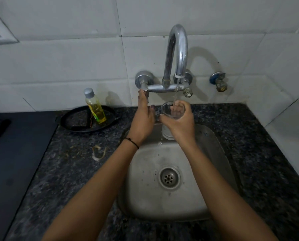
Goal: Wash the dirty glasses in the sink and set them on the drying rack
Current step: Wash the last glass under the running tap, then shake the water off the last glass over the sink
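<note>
The right grip [180, 124], a bare hand, is curled round a clear glass [167, 132], holding it upright over the back of the sink [180, 202]. A thin stream of water [176, 92] runs from the tap [178, 49] into the glass. The left grip [142, 117] is open, its straight fingers touching the left tap handle [144, 92]. A dark thread [132, 142] circles the left wrist. On the speckled bench [267, 153], left of the sink, a bottle [95, 106] of yellow liquid stands in a black pan [72, 125].
</note>
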